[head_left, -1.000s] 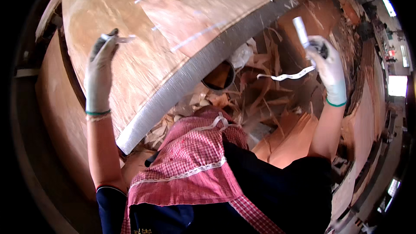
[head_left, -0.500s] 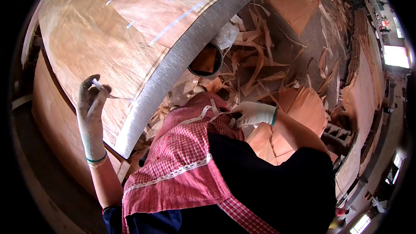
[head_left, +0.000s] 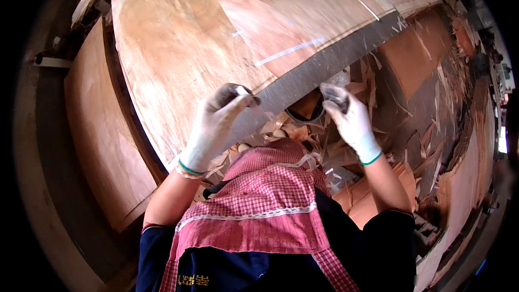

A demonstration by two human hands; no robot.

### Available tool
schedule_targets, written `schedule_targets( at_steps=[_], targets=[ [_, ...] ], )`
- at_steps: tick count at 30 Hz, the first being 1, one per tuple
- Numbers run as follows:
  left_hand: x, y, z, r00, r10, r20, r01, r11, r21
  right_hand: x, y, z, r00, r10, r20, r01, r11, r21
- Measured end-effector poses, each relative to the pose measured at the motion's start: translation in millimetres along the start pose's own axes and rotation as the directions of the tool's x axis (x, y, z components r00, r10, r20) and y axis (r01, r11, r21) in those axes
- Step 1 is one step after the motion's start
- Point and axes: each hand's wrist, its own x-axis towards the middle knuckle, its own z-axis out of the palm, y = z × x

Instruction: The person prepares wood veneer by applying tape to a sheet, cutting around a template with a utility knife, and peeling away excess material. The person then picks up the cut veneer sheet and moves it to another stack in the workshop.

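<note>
My left hand [head_left: 212, 121], in a white glove with dark fingertips, is closed on a small white roll of tape [head_left: 241, 91]. A thin pale strip seems to trail from it, blurred. The hand hovers over the near edge of a large wood veneer sheet [head_left: 162, 75], beside the grey metal edge strip [head_left: 303, 79]. On the sheet lies a pinkish veneer patch [head_left: 265, 27] with pale tape pieces [head_left: 289, 51] across its borders. To the right, my right hand [head_left: 351, 121], gloved alike, is raised beyond the metal strip with curled fingers. Whatever they hold is too blurred to name.
A round dark bin [head_left: 307, 107] stands below the metal edge, partly behind my right hand. Torn veneer scraps [head_left: 427, 124] litter the floor at right. A veneer stack [head_left: 467, 146] rises at far right, and another panel [head_left: 102, 130] leans at left.
My right hand has risen from the apron front to beyond the metal edge. My left hand has come inward, nearer to it, still with the tape roll. The view has turned.
</note>
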Motion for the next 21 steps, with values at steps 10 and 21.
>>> schedule_targets(
  at_steps=[10, 21],
  targets=[
    [-10.9, -29.6, -5.8, 0.893, 0.398, -0.209, -0.305, 0.879, 0.367, 60.9, -50.9, 65.0, 0.817, 0.060, 0.574, -0.197, 0.964, 0.180],
    [-93.8, -132.7, -109.2, 0.813, 0.054, -0.580, 0.116, 0.961, 0.252, 26.6, 21.2, 121.4, -0.013, 0.235, 0.972, 0.200, 0.953, -0.228]
  ],
)
